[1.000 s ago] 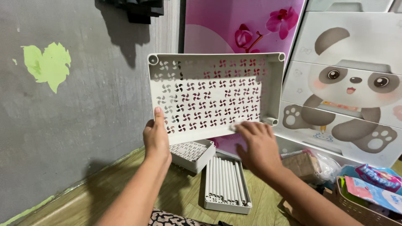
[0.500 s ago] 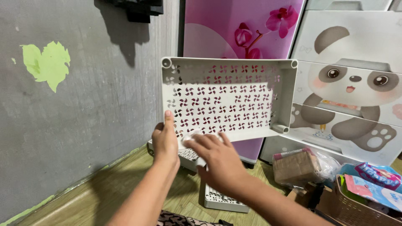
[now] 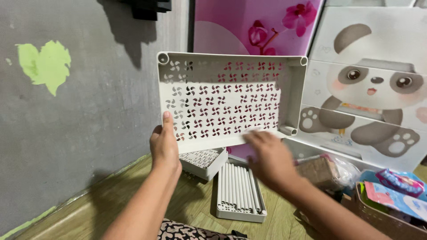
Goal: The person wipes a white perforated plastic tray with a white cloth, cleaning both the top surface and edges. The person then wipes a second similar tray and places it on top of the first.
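Far left: a grey wall (image 3: 80,124) with a green patch of paint (image 3: 44,64) shaped like a torn leaf. Below, a strip of wooden floor (image 3: 111,200).

Next, the left hand (image 3: 164,144), closed around the lower left corner of a white tray (image 3: 222,100), thumb up along the front face, fingers hidden behind. Held upright in the air, facing the camera, long side across (pinwheel-shaped holes all over its bottom, round sockets at the corners).

Under it, on the floor: a smaller white tray (image 3: 204,162) with the same holes, upside down, and just beside it another tray (image 3: 240,191) full of white tubes (image 3: 238,182) lying side by side.

Then the right hand (image 3: 269,158), blurred, fingers spread and loosely open, fingertips at the lower edge of the held tray near its right corner. Cannot tell whether anything sits under the fingers.

Behind, a pink panel with flowers (image 3: 258,26). Further right, a white drawer unit with a panda picture (image 3: 369,89). Bottom right: a brown box in clear plastic (image 3: 320,171), and a brown woven basket (image 3: 391,222) holding colourful packets (image 3: 396,191).
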